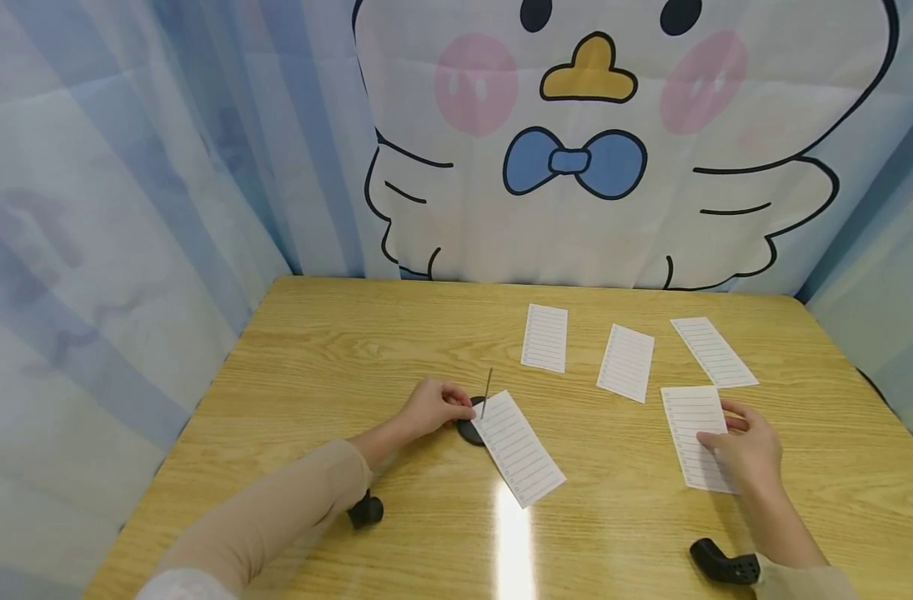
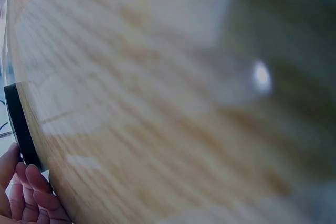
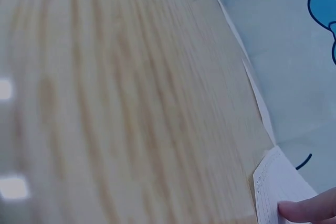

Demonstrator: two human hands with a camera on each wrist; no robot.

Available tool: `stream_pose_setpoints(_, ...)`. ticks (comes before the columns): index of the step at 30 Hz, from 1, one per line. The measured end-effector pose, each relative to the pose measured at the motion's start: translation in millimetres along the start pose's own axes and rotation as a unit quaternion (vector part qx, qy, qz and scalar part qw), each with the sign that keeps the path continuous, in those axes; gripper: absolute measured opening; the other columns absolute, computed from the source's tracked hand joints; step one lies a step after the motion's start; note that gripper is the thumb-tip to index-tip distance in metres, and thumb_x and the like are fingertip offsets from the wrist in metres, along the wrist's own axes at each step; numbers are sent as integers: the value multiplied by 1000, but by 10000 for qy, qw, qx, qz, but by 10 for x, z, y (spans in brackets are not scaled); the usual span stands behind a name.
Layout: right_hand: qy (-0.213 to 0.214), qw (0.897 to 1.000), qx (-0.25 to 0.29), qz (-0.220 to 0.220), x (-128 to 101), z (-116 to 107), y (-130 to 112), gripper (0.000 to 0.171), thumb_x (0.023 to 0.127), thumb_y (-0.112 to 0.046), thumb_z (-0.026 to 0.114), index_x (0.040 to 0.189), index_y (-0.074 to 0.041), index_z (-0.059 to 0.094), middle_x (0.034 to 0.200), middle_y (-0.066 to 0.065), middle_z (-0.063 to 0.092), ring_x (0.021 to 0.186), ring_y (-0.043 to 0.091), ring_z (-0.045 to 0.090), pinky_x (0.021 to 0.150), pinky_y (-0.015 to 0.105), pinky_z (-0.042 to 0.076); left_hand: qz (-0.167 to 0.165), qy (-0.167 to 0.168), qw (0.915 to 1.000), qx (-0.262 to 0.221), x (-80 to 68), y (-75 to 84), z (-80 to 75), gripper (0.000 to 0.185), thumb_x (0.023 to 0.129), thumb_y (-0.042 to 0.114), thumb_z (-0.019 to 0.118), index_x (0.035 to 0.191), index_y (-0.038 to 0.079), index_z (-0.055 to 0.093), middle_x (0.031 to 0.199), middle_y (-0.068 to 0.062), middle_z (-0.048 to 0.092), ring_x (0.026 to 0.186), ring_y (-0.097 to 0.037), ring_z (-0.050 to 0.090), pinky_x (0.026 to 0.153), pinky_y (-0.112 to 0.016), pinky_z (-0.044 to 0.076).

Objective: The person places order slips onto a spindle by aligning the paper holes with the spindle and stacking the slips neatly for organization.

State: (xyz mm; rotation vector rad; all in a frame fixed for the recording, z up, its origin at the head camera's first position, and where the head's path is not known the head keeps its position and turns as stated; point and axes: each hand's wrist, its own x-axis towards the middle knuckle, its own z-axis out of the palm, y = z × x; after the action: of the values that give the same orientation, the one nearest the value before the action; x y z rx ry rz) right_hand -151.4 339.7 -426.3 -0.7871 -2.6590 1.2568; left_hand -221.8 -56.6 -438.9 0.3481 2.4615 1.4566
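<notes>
A thin upright spike (image 1: 489, 387) rises from a round black base (image 1: 469, 431); it looks like a paper spike. A lined white paper slip (image 1: 522, 454) lies over part of the base, and the spike meets it near its upper left corner. My left hand (image 1: 439, 407) pinches that corner beside the spike. In the left wrist view, the fingers (image 2: 39, 179) are close to the black base's edge. At the right, my right hand (image 1: 752, 446) holds another lined slip (image 1: 689, 429), thumb on top. The right wrist view shows this slip (image 3: 270, 182) and the thumb.
Three more lined slips lie farther back: one left (image 1: 544, 337), one in the middle (image 1: 625, 362), and one right (image 1: 714, 352). The right one's near end touches the held slip's edge in view. A patterned curtain (image 1: 561, 225) borders the wooden table (image 1: 336, 333).
</notes>
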Motion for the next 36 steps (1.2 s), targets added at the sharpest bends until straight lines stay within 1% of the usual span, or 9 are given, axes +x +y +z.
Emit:
stream_pose_setpoints(3, 12, 10000, 19, 14, 1, 4, 1, 61, 79, 1, 65, 133, 6, 38, 122, 31, 44, 100, 34, 50, 55, 14, 34, 15, -3, 10000, 6, 2, -3, 0, 10, 77, 9, 73, 79, 0, 68, 62, 2, 56, 50, -8, 46, 48, -20, 41)
stream_pose_setpoints(5, 37, 10000, 49, 21, 4, 5, 0, 58, 79, 2, 64, 132, 6, 40, 120, 30, 46, 87, 19, 55, 53, 12, 36, 24, 3, 10000, 12, 3, -3, -2, 10, 77, 9, 73, 78, 0, 68, 61, 2, 56, 50, -8, 46, 48, -20, 41)
stream_pose_setpoints(10, 78, 9997, 212, -60, 10, -3, -5, 53, 80, 2, 63, 129, 8, 44, 103, 21, 58, 61, -12, 44, 51, 12, 41, 21, -12, 10000, 13, 6, -12, -11, 10, 77, 10, 73, 78, 1, 68, 62, 1, 56, 50, -8, 46, 48, -21, 42)
stream_pose_setpoints(15, -86, 9985, 539, 88, 13, -19, -11, 51, 83, -2, 62, 130, 7, 43, 80, -11, 58, 62, -13, 47, 53, 13, 43, 12, -44, 10000, -9, 10, -25, -16, 11, 77, 10, 73, 78, 1, 68, 61, 1, 56, 50, -8, 46, 48, -21, 42)
stream_pose_setpoints(20, -299, 9965, 673, 401, 33, -33, -42, 52, 85, -11, 62, 132, 4, 44, 74, -20, 55, 65, -12, 46, 54, 13, 42, 9, -79, 10000, -13, 13, -20, -12, 11, 77, 10, 73, 78, 1, 68, 62, 1, 56, 50, -8, 47, 48, -21, 42)
stream_pose_setpoints(23, -394, 9951, 708, 568, 45, -31, -66, 54, 85, -14, 63, 133, 2, 43, 70, -23, 51, 66, -12, 45, 54, 11, 41, -13, -81, 10000, -2, 16, -15, -9, 11, 77, 11, 73, 78, 1, 68, 62, 1, 56, 51, -8, 46, 48, -20, 42)
stream_pose_setpoints(27, -630, 9839, 1383, 938, 66, -30, -77, 62, 83, -13, 67, 137, 0, 39, 69, -23, 50, 70, -10, 46, 57, 9, 43, -43, -80, 10000, -5, 14, -7, -9, 10, 77, 10, 73, 79, 1, 68, 63, 1, 57, 51, -8, 47, 48, -20, 42)
stream_pose_setpoints(31, -878, 9643, 2113, 1334, 86, -25, -60, 72, 79, -14, 72, 140, -4, 35, 83, -17, 52, 77, -5, 47, 60, 11, 45, -47, -96, 9999, -56, 15, -10, -11, 11, 77, 10, 73, 79, 1, 68, 63, 1, 56, 51, -8, 47, 48, -21, 42)
stream_pose_setpoints(36, -1070, 9558, 2313, 1465, 83, -28, -85, 80, 76, -18, 75, 141, -4, 31, 95, -13, 49, 78, -6, 48, 62, 13, 45, 18, -135, 9999, -88, 23, -33, -17, 10, 78, 10, 72, 78, 2, 68, 63, 0, 58, 51, -8, 48, 49, -21, 44)
